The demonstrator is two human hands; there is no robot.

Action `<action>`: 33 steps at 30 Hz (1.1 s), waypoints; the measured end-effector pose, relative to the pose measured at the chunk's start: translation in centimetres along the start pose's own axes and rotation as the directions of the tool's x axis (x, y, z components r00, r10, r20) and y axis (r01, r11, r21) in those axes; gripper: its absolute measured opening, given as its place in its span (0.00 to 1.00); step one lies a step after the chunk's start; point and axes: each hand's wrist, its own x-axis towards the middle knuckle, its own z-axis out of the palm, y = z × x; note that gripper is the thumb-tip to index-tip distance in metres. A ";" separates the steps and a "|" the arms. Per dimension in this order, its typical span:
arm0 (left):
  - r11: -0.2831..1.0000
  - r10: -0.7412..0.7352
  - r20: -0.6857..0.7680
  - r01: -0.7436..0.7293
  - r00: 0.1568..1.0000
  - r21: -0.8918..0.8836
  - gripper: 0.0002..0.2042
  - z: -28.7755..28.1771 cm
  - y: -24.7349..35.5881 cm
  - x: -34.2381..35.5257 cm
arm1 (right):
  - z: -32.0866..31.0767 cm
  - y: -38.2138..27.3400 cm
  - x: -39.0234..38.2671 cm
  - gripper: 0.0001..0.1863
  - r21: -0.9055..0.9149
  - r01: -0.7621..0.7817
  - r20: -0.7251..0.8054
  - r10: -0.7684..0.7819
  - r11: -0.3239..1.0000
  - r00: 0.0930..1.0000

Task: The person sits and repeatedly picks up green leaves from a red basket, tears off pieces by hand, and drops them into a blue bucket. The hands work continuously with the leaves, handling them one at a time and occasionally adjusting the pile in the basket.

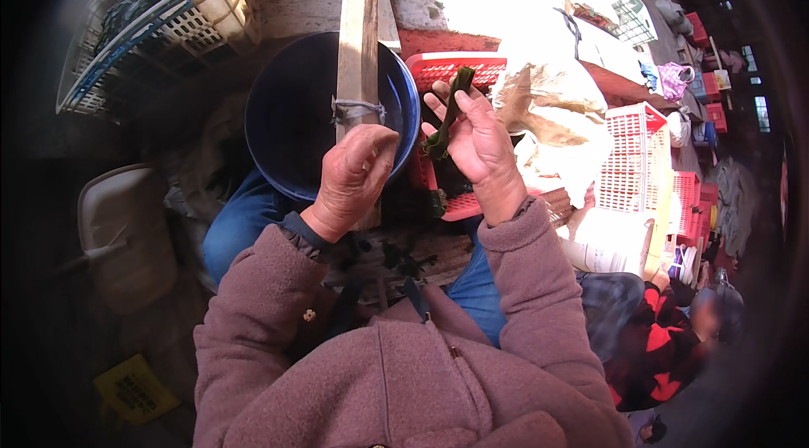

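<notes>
My left hand [352, 181] is closed, its fingers curled in, beside a wooden board [358, 52] with cord tied round it. Whatever those fingers hold, if anything, is hidden. The board lies across a round blue tub [286, 128]. To the right, my right hand [484, 149] is turned palm up, with a dark green leafy strip [449, 119] pinched between the thumb and the partly spread fingers. Beneath that hand is a red plastic basket [455, 62] with dark green pieces inside.
A pale crate [221, 1] of dark greens stands at the far left. Cream cloth sacking [548, 111] and a red-and-white crate [628, 153] are on the right. A beige plastic seat [126, 233] is at left. Another person in red and black [661, 347] sits at lower right.
</notes>
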 end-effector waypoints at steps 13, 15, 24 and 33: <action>0.779 -0.289 0.224 0.365 0.931 -0.510 0.14 5.6 -0.5 2.6 | 0.8 -1.7 -1.7 0.16 -0.132 0.154 0.285 -0.111 0.979 0.952; 0.816 -0.262 0.250 0.352 0.932 -0.459 0.13 6.0 -0.5 2.9 | 0.4 -2.0 -1.6 0.16 -0.158 0.156 0.307 -0.102 0.975 0.946; 0.563 -0.413 0.344 0.533 0.843 -0.632 0.09 5.9 -1.2 3.5 | -0.6 0.0 -1.7 0.20 -0.329 0.159 0.227 -0.086 0.931 0.970; 0.643 -0.638 0.284 0.698 0.716 -0.317 0.10 6.3 -2.3 2.6 | -2.9 -4.2 -1.1 0.15 0.169 0.171 0.123 -0.193 0.971 0.973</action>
